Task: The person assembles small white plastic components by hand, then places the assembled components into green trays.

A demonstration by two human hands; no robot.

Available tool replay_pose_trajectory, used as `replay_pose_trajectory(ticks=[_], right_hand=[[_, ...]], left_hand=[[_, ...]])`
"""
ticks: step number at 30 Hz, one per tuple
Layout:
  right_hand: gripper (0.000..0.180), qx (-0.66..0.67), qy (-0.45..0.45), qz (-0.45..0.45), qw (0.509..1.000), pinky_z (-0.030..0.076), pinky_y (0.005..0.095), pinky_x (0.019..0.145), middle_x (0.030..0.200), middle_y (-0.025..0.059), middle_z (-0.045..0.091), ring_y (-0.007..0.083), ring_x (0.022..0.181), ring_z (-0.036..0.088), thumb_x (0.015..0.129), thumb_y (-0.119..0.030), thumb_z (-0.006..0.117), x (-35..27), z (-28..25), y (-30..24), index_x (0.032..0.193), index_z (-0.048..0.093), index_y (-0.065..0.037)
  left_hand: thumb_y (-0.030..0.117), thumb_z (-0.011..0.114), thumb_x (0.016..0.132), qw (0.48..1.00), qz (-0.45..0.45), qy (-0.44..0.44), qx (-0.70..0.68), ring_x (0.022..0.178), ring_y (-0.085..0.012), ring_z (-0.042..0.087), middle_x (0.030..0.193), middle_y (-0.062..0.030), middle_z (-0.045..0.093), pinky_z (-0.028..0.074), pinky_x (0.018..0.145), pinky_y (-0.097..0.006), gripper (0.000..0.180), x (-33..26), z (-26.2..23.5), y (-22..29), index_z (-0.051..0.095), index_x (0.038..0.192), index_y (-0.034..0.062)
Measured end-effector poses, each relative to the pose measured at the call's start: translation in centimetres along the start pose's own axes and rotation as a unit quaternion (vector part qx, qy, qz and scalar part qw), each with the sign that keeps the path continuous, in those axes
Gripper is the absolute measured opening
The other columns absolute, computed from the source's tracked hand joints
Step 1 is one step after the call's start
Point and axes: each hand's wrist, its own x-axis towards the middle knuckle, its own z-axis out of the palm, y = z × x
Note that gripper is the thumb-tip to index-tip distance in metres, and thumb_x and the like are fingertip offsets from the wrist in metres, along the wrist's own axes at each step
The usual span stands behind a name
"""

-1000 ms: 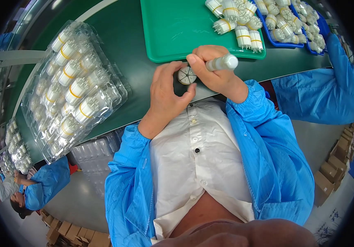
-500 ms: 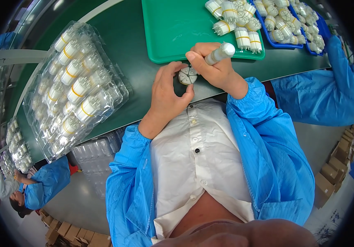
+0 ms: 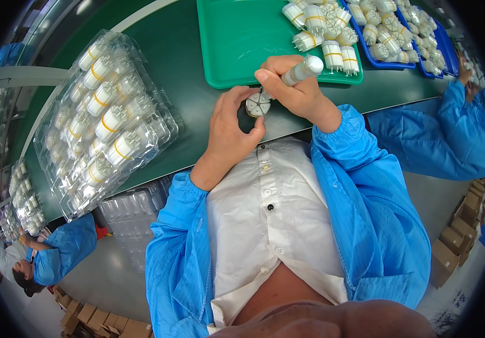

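One part, end up, is pinched in the left hand; just rightward, the right hand clasps a tool slanting down toward it.

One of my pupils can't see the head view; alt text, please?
Left hand holds a white segmented cylinder; right hand grips a pale, round-ended tool close by. Beyond lies a green tray of yellow-banded cylinders.

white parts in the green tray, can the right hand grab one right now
Probably not: the right hand is closed around a pale cylindrical tool, which it would likely have to put down. Otherwise the way looks free; the white parts lie close by in the green tray.
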Motion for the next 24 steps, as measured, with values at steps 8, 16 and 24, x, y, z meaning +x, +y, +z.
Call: replay_pose_trajectory(ticks=[8,16,24], right_hand=[[0.031,-0.044,0.008,0.032,0.999,0.033,0.0326,0.050,0.062,0.0017,0.050,0.0109,0.055,0.043,0.097,-0.012,0.063,-1.2,0.4,0.4,0.068,0.054,-0.003],[0.028,0.049,0.153,-0.042,0.986,0.039,0.0284,0.057,0.067,0.0066,0.054,0.0134,0.061,0.048,0.102,-0.011,0.049,-2.1,-1.2,-1.7,0.075,0.052,-0.003],[0.036,-0.096,0.105,0.013,0.990,0.038,0.0327,0.051,0.060,0.0060,0.053,0.0167,0.053,0.049,0.097,-0.007,0.058,-4.2,0.9,-1.0,0.061,0.054,-0.005]], left_hand=[[0.012,0.071,0.078,0.998,-0.036,-0.031,0.031,0.105,-0.0389,0.061,0.112,-0.0187,0.062,0.050,0.088,-0.045,0.051,-0.6,-0.7,-0.1,0.052,0.125,0.0025],[-0.001,0.070,0.071,0.947,0.187,0.155,0.212,0.110,-0.0367,0.063,0.119,-0.0180,0.064,0.050,0.096,-0.044,0.055,-2.1,-11.1,4.8,0.057,0.124,-0.0009],[0.005,0.055,0.087,0.904,-0.059,0.093,0.413,0.135,-0.0393,0.045,0.143,-0.0205,0.052,0.036,0.112,-0.047,0.050,-3.7,-26.4,2.9,0.054,0.138,0.0054]])
